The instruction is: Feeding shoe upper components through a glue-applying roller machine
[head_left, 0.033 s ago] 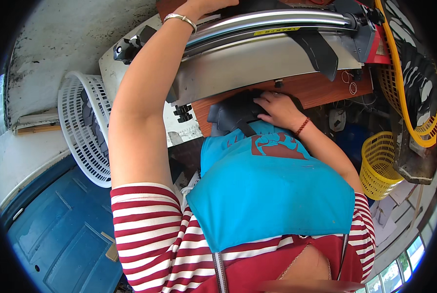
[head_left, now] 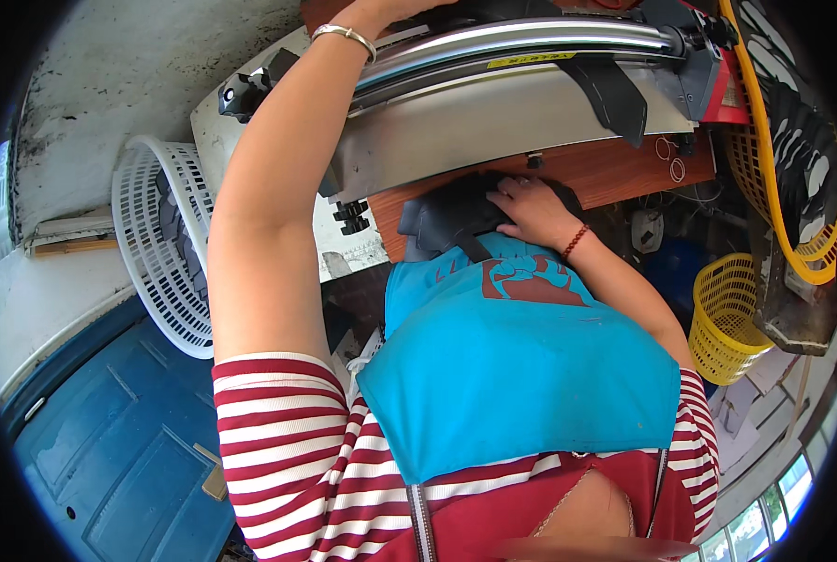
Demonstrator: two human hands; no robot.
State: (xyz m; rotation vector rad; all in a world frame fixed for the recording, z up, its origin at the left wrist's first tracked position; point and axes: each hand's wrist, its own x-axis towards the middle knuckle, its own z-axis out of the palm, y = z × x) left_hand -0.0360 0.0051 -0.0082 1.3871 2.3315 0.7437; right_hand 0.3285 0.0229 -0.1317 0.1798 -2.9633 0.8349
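Note:
My left hand reaches over the metal roller of a bench machine; its fingers are partly cut off by the upper edge, next to a black sheet piece. My right hand lies with its fingers spread on a loose pile of flat black pieces, which look like leather or a similar sheet. The pile sits at the near edge of the reddish wooden table, against my blue apron. From under the roller, a black strip hangs over the machine's metal plate.
At left stands a white plastic basket with dark pieces inside. A yellow-rimmed basket of black pieces is at upper right, with a smaller yellow basket below it. A blue door is at lower left.
The black strip's lower tip sits slightly higher, nearer the roller. Both hands stay in almost the same places.

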